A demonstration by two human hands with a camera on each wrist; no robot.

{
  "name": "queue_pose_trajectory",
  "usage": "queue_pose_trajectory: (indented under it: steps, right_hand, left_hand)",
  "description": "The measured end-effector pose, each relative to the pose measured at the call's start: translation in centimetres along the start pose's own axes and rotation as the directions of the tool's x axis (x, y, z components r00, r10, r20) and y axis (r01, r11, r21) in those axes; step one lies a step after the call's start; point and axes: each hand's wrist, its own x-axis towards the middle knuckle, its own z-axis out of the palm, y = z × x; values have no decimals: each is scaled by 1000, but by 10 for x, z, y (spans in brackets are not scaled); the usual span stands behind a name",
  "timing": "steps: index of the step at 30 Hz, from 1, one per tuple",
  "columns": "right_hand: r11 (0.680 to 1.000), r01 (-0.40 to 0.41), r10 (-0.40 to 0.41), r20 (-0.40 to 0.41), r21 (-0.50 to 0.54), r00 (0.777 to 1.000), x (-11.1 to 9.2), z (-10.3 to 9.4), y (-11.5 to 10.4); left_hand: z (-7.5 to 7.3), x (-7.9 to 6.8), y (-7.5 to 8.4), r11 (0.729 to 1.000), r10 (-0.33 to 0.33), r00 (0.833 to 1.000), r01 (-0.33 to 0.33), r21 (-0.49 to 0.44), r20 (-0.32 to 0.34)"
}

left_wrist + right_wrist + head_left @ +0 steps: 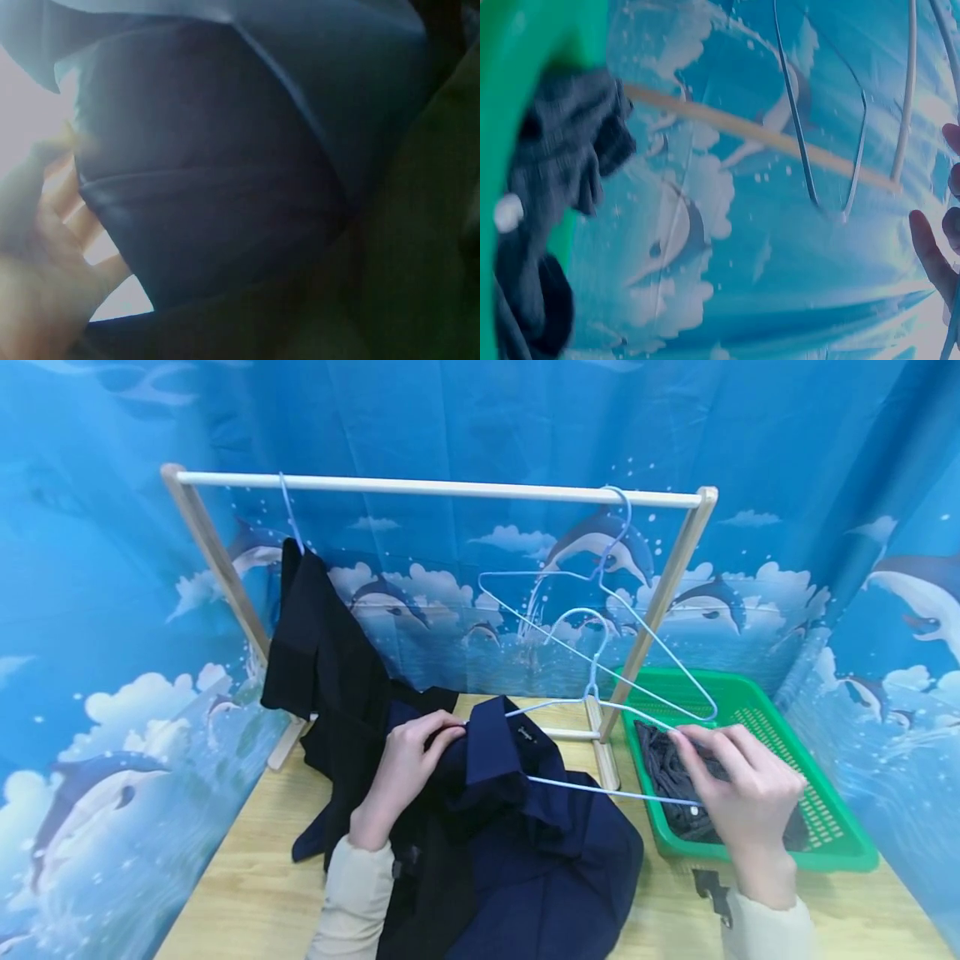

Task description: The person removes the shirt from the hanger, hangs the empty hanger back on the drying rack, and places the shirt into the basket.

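Observation:
A navy collared garment with a small pale label lies bunched on the table. At its upper left, my left hand pinches the fabric beside the collar; in the left wrist view, dark cloth fills most of the picture beside the fingers. A light blue wire hanger reaches into the garment, its left end hidden by cloth. My right hand pinches the hanger near its right end, hook upward. In the right wrist view, only some fingers of that hand show at the edge.
A wooden rack stands behind, with a black garment hanging at its left and a bare blue hanger at its right. A green basket holding dark grey clothing sits at the right. A dolphin-print curtain surrounds the table.

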Motion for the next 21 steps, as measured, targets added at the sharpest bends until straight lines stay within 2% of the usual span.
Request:
queue_pose_trajectory:
  steps: [7, 13, 17, 21]
  right_hand:
    - [991, -136, 136, -59, 3, 989, 4, -22, 16]
    - [974, -223, 218, -112, -39, 970, 5, -41, 30]
    - [970, -230, 219, -123, -82, 968, 4, -45, 34]
    - [969, -202, 190, -91, -141, 978, 4, -41, 31]
  left_hand:
    - [-5, 0, -6, 1000, -12, 1000, 12, 8, -26]
    - [-14, -1, -13, 995, -23, 993, 34, 91, -119]
    - [-20, -3, -18, 990, -42, 987, 62, 128, -153]
    - [-21, -3, -20, 989, -44, 989, 63, 131, -140]
